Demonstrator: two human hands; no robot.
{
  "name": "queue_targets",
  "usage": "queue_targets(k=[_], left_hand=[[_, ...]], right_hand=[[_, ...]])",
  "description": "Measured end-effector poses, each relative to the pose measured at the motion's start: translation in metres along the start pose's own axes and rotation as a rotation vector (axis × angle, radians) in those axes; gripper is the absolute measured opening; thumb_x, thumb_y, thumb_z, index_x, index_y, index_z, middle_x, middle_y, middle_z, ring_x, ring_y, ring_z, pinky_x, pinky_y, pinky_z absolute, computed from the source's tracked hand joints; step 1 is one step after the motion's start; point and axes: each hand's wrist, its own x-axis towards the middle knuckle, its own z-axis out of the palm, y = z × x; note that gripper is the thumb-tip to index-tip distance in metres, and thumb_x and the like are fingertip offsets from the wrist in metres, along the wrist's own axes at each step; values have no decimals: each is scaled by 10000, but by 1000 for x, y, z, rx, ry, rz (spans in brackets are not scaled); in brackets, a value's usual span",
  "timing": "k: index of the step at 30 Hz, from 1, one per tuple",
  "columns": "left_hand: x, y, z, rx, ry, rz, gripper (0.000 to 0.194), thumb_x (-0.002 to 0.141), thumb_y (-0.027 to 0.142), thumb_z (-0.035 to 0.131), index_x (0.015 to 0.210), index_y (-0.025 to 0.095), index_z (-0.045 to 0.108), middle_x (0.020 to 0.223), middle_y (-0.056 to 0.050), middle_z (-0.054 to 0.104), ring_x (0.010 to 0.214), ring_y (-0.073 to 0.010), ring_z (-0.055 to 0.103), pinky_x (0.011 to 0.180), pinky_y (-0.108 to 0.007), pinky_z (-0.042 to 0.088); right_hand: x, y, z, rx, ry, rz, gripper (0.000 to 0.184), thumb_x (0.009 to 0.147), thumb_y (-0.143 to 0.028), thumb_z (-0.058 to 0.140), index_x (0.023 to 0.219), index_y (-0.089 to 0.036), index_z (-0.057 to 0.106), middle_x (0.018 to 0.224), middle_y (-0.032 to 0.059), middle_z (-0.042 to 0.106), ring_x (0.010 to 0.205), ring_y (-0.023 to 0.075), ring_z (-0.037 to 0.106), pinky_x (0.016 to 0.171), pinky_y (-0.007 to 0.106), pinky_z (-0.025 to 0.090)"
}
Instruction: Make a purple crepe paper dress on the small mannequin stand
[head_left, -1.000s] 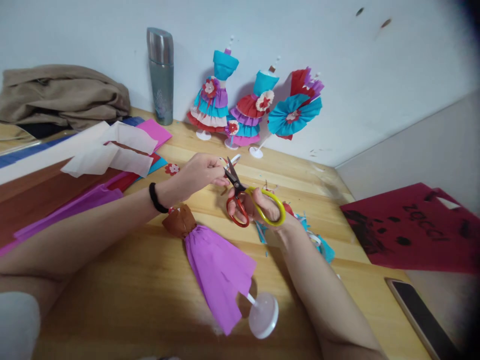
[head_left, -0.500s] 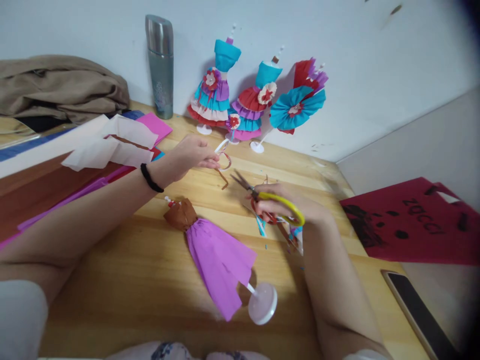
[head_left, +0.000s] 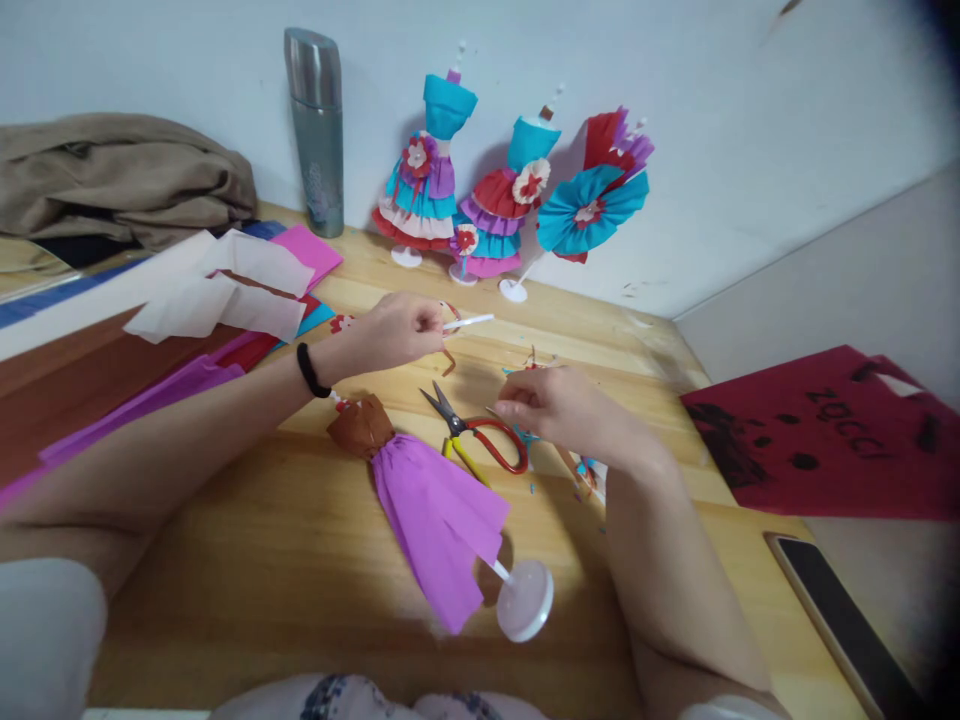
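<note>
- While pinching the strip (head_left: pixel 472 322) in left hand (head_left: pixel 403 330), could crease it by squeezing.
- With right hand (head_left: pixel 556 408) curled, cannot tell if gripping.
- Could snag the dress (head_left: pixel 435 520), at seven o'clock in view, by nudging scissors (head_left: pixel 456 427) at its one o'clock.

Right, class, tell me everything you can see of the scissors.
The scissors have dark, metal-looking blades, slightly parted, one red handle and one yellow handle. They lie, apparently unheld, on the wooden table, tips pointing up and left in view. The yellow handle ends near the purple skirt; contact is unclear.
</note>
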Motion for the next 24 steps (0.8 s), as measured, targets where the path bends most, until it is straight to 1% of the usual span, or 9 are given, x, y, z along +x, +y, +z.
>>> queue_targets(k=[3, 5, 7, 11, 14, 17, 19, 21, 24], left_hand=[[2, -10, 2, 328, 14, 123, 211, 678, 10, 596, 566, 173, 522, 543, 46, 417, 563, -115, 320, 631, -282, 280], [5, -17, 2, 538, 4, 200, 186, 697, 10, 532, 630, 183, 538, 567, 37, 444, 565, -131, 349, 638, -288, 288], [7, -23, 2, 641, -12, 267, 181, 718, 21, 499, 699, 187, 570, 617, 19, 497, 606, -150, 419, 670, -286, 323], [10, -32, -1, 681, -34, 338, 211, 747, 28, 472, 780, 178, 617, 704, -16, 573, 705, -175, 516, 760, -288, 370], [11, -36, -4, 775, -41, 316, 192, 798, 70, 454, 819, 165, 620, 737, -36, 590, 705, -185, 511, 718, -301, 352], [12, -35, -7, 832, -42, 285, 143, 814, 101, 458, 781, 169, 580, 709, -29, 555, 654, -176, 459, 654, -307, 299], [12, -32, -9, 802, -35, 284, 137, 803, 99, 476, 713, 184, 535, 649, -4, 498, 611, -160, 409, 641, -305, 273], [11, -28, -10, 744, -23, 297, 162, 801, 108, 496, 664, 194, 502, 616, 11, 455, 594, -151, 376, 643, -303, 261], [9, -25, -10, 657, -23, 324, 172, 814, 126, 516, 654, 191, 517, 637, 6, 475, 622, -148, 388, 658, -296, 266]], right_hand=[[2, 1, -1, -22, -21, -1, 200, 899, -307, 554, 830, -171, 682, 767, 81, 718, 664, 183, 616, 610, 292, 398], [3, 1, 1, -50, -58, -7, 221, 907, -317, 554, 868, -157, 701, 801, 91, 727, 693, 184, 624, 630, 288, 404], [5, 1, 3, -73, -96, -12, 250, 916, -341, 555, 892, -152, 716, 805, 94, 731, 702, 184, 626, 647, 289, 406], [6, 1, 4, -102, -126, -20, 282, 932, -365, 537, 867, -164, 723, 758, 94, 719, 674, 186, 608, 632, 300, 390], [6, 0, 5, -119, -139, -27, 299, 931, -376, 535, 778, -180, 702, 691, 79, 691, 627, 178, 578, 601, 301, 371], [6, 0, 5, -71, -126, -35, 270, 908, -362, 554, 746, -188, 682, 656, 62, 671, 602, 170, 561, 574, 295, 356], [6, 1, 5, 11, -75, -43, 227, 882, -349, 576, 748, -191, 669, 663, 55, 665, 598, 168, 557, 567, 292, 356], [7, 2, 7, 113, 24, -54, 203, 860, -345, 584, 737, -196, 647, 654, 42, 642, 587, 161, 538, 561, 289, 357], [11, 5, 11, 277, 187, -56, 195, 837, -372, 583, 759, -198, 627, 646, 21, 604, 579, 152, 520, 560, 284, 369]])
